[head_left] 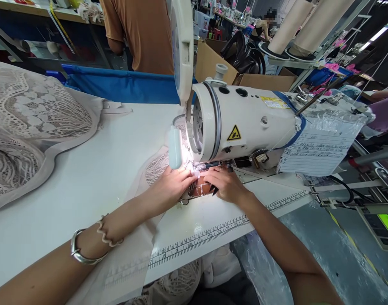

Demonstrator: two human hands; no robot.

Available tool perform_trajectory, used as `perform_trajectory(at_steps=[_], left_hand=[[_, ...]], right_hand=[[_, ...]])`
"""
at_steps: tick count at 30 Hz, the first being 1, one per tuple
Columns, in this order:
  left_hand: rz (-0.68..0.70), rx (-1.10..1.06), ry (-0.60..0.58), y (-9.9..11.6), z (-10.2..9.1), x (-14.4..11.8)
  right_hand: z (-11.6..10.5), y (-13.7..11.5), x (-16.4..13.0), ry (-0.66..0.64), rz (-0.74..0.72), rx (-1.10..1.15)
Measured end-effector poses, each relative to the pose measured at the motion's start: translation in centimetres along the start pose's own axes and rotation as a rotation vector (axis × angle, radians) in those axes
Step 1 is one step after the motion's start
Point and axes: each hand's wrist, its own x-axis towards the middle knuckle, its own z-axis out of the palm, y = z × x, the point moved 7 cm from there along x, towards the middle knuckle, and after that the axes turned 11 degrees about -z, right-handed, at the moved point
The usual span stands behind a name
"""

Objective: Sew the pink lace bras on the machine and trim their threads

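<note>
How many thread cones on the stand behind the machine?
2, side by side at upper right behind the sewing machine: left cone and right cone. Their tops are cut off by the frame; more may sit out of view.

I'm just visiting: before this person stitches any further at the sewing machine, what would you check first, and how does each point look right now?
1. Left hand flat on the lace fabric beside the needle area: ok.
2. Right hand on the work on the other side: ok.
3. Fingertips away from the needle: cannot tell, glare from the lamp hides that spot.
4. Fabric lying smooth under the presser foot: cannot tell, same glare.
5. Bracelets on the left wrist well back from the sewing machine: ok.
6. Stack of lace pieces apart from the hands: ok.
</note>
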Motion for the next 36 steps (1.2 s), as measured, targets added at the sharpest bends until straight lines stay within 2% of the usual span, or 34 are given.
perform_trajectory(at_steps=[3, 7, 9, 19, 26, 28, 33, 36], left_hand=[[-0.005, 0.060, -0.004, 0.4, 0.0, 0.1], [-0.031, 0.087, 0.022, 0.7, -0.3, 0.2], [-0.033, 0.086, 0.026, 0.6, -0.4, 0.3], [-0.065, 0.028, 0.010, -1.3, -0.8, 0.8], [-0.115, 0.042, -0.006, -2.2, -1.7, 1.2], [-0.175, 0.052, 0.023, -2.7, -1.5, 1.2], [-0.492, 0.145, 0.176, -6.2, -1.2, 0.3], [-0.561, 0.208, 0.226, -8.7, -2.6, -1.9]], right_hand=[[0.0, 0.3, 0.1, 0.003, 0.041, -0.014], [0.1, -0.3, 0.5, -0.015, -0.040, -0.025], [0.2, -0.3, 0.5, -0.020, -0.031, -0.043], [0.7, 0.8, -0.2, -0.011, 0.078, 0.016], [0.3, 0.4, -0.1, 0.001, 0.043, 0.023], [0.2, 0.3, 0.0, 0.002, 0.031, 0.016], [-0.3, 0.1, 0.5, -0.066, 0.042, -0.003], [-0.9, -1.0, 0.6, -0.139, 0.038, 0.010]])
